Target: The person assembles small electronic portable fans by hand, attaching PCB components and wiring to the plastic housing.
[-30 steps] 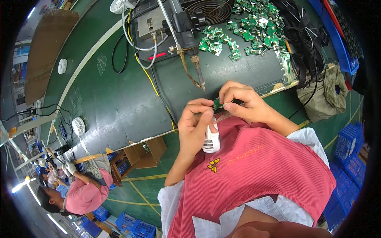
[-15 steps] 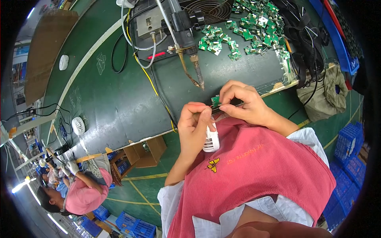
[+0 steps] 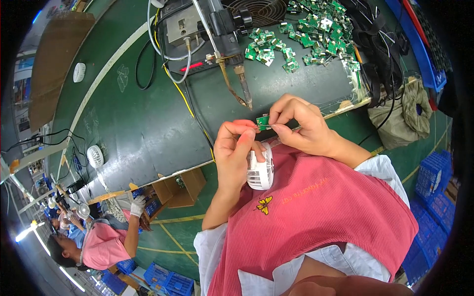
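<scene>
The left hand [image 3: 232, 153] has its thumb and forefinger pressed together at the left edge of a small green circuit board [image 3: 262, 122], while its lower fingers curl over a white handheld fan [image 3: 265, 172] that sits against the front of a red corduroy apron [image 3: 316, 197]. Reddish light falls on the left fingers; whether their tips grip the edge of the board or a thin wire beside it is too small to tell. The right hand [image 3: 303, 123] pinches the same circuit board at its right edge between thumb and forefinger, the other fingers bent inward. The board is held up in front of the chest, near the edge of the dark green tabletop [image 3: 163, 123], just below the tip of a soldering iron [image 3: 244, 84] and apart from it. The iron points downward from a black stand [image 3: 224, 34], with a yellow cable [image 3: 186, 103] running down beside it. To the right of the stand lies a loose heap of green circuit boards [image 3: 326, 37]. Farther left, two more white fans, one near the edge [image 3: 95, 156] and one farther back [image 3: 79, 72], rest on the tabletop. At lower left, a co-worker in pink [image 3: 106, 244] reaches out a white-gloved hand [image 3: 138, 206].
</scene>
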Demonstrator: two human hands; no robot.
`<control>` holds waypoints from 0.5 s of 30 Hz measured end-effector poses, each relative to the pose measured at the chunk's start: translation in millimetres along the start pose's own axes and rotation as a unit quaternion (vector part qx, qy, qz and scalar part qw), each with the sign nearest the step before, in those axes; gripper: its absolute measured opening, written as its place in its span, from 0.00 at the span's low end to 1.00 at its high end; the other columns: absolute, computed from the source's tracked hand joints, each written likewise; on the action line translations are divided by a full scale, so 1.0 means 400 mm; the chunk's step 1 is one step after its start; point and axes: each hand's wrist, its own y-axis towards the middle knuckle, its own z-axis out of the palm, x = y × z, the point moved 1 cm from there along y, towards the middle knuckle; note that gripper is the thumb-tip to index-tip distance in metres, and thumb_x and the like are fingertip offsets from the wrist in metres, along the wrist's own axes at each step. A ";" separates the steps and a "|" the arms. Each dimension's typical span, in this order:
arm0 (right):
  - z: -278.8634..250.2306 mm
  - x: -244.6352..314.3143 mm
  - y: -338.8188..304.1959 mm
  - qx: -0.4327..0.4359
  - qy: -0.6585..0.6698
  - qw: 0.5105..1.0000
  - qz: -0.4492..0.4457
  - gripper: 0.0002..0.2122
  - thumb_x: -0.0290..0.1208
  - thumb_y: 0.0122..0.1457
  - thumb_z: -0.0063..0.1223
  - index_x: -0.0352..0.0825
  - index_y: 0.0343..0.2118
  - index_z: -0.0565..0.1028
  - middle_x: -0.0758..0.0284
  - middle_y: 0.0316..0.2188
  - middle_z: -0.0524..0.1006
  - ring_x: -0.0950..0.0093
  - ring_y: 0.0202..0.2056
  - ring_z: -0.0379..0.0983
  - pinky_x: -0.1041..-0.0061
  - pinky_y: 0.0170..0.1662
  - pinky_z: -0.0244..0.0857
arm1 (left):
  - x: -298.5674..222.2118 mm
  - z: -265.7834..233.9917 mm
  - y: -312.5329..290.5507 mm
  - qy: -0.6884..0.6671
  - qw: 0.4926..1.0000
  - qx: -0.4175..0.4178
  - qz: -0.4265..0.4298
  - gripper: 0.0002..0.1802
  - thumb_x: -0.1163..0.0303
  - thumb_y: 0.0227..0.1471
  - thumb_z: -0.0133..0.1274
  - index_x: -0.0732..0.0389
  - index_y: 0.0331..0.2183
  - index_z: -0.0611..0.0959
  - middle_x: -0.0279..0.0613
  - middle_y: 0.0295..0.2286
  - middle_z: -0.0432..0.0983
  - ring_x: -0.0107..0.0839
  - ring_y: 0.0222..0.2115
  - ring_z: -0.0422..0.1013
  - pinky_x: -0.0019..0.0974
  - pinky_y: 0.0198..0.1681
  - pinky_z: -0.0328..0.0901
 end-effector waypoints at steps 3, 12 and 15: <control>0.002 0.001 0.003 0.001 -0.006 1.000 -0.006 0.08 0.18 0.47 0.54 0.32 0.26 0.65 0.62 0.28 0.72 0.71 0.28 0.70 0.75 0.32 0.65 | 0.000 0.001 0.004 -0.003 1.000 -0.006 -0.005 0.02 0.79 0.53 0.44 0.65 0.31 0.68 0.45 0.36 0.67 0.25 0.14 0.68 0.31 0.26 0.67; 0.008 0.000 0.012 -0.035 -0.019 0.999 -0.003 0.08 0.19 0.45 0.54 0.31 0.23 0.64 0.61 0.29 0.70 0.67 0.27 0.69 0.74 0.28 0.64 | -0.002 0.005 0.016 0.010 1.000 -0.002 -0.011 0.02 0.79 0.53 0.45 0.65 0.31 0.68 0.45 0.35 0.68 0.26 0.14 0.68 0.33 0.26 0.67; 0.010 -0.001 0.017 -0.046 -0.022 0.999 -0.012 0.08 0.19 0.45 0.54 0.31 0.23 0.65 0.62 0.29 0.70 0.68 0.28 0.69 0.74 0.28 0.64 | -0.003 0.008 0.018 -0.006 1.000 -0.004 -0.015 0.02 0.78 0.53 0.45 0.64 0.31 0.68 0.46 0.34 0.69 0.27 0.14 0.68 0.33 0.26 0.68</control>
